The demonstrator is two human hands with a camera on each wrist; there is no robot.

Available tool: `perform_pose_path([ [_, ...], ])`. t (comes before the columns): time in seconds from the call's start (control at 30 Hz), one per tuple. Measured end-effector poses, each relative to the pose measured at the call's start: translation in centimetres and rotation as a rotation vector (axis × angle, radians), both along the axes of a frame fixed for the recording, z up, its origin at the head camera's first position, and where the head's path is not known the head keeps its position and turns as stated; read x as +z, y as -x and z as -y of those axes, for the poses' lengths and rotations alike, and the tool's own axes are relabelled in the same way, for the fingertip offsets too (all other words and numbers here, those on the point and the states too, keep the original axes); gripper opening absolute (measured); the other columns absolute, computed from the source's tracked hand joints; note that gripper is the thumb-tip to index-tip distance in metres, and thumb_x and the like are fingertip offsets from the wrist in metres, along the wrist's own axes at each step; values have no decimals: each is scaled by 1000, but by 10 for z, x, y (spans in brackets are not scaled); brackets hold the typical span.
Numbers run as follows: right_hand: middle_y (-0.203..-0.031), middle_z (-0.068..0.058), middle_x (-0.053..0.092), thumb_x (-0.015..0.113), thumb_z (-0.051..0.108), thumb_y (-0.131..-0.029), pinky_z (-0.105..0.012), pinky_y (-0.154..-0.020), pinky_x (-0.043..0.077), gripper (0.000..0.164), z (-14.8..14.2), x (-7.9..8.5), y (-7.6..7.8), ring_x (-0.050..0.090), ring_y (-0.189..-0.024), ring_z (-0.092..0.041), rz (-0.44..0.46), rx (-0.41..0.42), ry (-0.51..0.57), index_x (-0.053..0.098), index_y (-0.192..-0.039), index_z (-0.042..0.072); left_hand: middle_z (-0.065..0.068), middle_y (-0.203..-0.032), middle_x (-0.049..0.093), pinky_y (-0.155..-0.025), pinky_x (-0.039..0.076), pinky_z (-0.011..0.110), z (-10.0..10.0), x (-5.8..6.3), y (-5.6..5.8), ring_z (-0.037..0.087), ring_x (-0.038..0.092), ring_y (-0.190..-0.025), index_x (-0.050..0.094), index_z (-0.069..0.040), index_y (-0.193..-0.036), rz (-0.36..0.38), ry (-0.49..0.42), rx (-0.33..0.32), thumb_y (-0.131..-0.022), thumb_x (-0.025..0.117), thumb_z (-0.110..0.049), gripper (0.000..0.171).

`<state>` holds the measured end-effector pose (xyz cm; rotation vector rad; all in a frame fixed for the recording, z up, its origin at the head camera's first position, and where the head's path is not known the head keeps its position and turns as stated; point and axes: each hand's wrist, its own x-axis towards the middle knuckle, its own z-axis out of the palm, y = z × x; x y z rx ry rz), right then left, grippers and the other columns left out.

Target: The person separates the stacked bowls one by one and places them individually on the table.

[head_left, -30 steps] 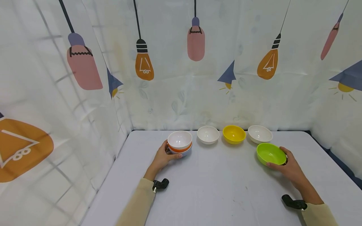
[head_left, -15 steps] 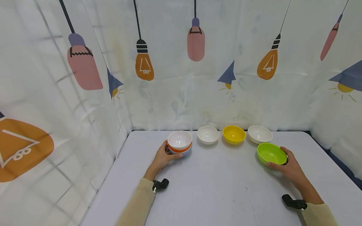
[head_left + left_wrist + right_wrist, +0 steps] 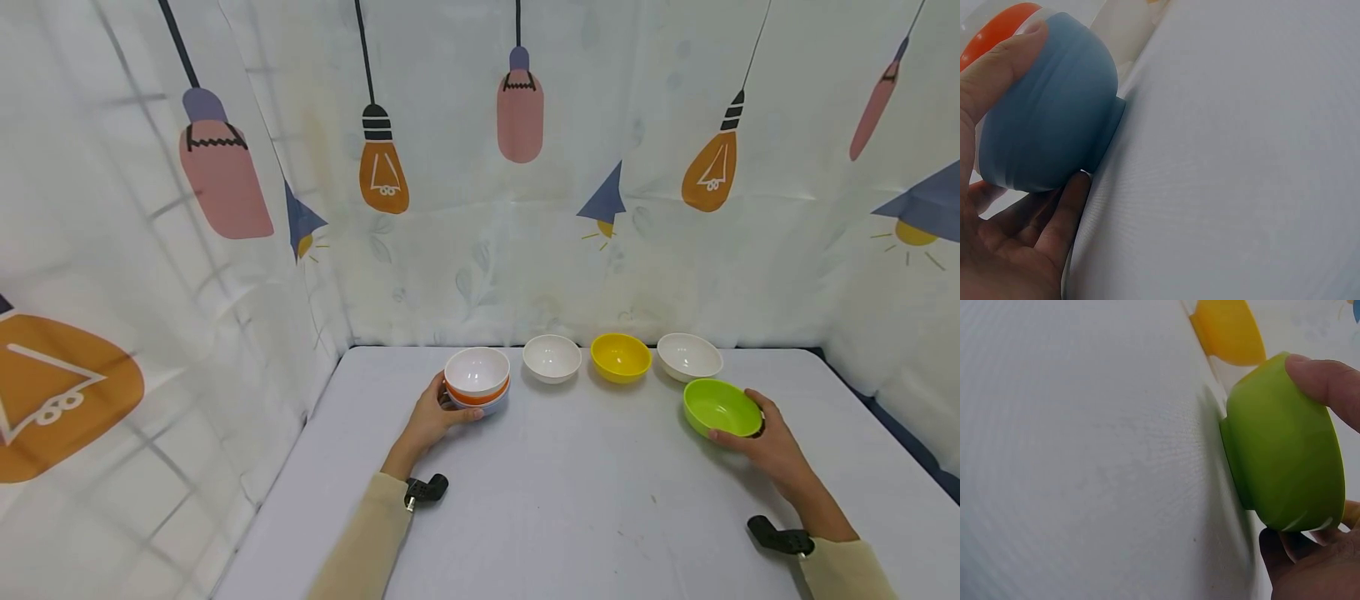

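On the left side of the table, my left hand [image 3: 431, 421] grips a stack of nested bowls between thumb and fingers. A white bowl [image 3: 477, 371] is uppermost, an orange bowl [image 3: 477, 398] shows as a band under it, and a blue bowl [image 3: 1054, 112] is the outermost. The thumb lies across the blue bowl near its rim, fingers underneath. Over on the right, my right hand [image 3: 774, 454] holds a green bowl [image 3: 720, 408] by its near right side, thumb at the rim. In the right wrist view its foot stands close over the table surface.
Along the table's back edge stand a white bowl [image 3: 552, 360], a yellow bowl [image 3: 621, 358] and another white bowl [image 3: 690, 357]. The green bowl overlaps the front of that right white bowl in the head view. A patterned curtain [image 3: 465, 267] hangs behind the white table [image 3: 570, 508].
The green bowl has shifted very slightly to the right with my right hand. My left hand and the bowl stack have stayed in place.
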<state>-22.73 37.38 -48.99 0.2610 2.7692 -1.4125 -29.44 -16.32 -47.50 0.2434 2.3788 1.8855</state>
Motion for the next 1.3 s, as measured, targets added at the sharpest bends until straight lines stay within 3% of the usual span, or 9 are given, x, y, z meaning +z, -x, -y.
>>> perform_pose_path([
  [0.87,-162,-41,-1,76,43,-92,-76,-114,26,119,4,4,-2,19,-141,-58,-18,-19,-22,-10,-160,-4,14,-156,47,-116,44,49,2,-3,1,32,51,-139,31,-13,-160,4,-11,-3,-76,93,-16,105],
  [1.13,-164,-38,-3,75,46,-92,-82,-107,26,113,21,26,-6,16,-142,-63,-94,-29,-101,-2,-163,2,15,-157,46,-118,42,51,1,-3,1,34,48,-142,30,-12,-160,4,2,-1,-75,93,-18,106],
  [1.3,-164,-36,6,76,43,-92,-82,-106,29,108,49,45,-7,22,-139,-58,-162,22,-122,4,-164,7,14,-157,46,-118,41,52,0,-2,2,34,47,-144,31,-12,-160,-2,3,-6,-75,93,-19,106],
])
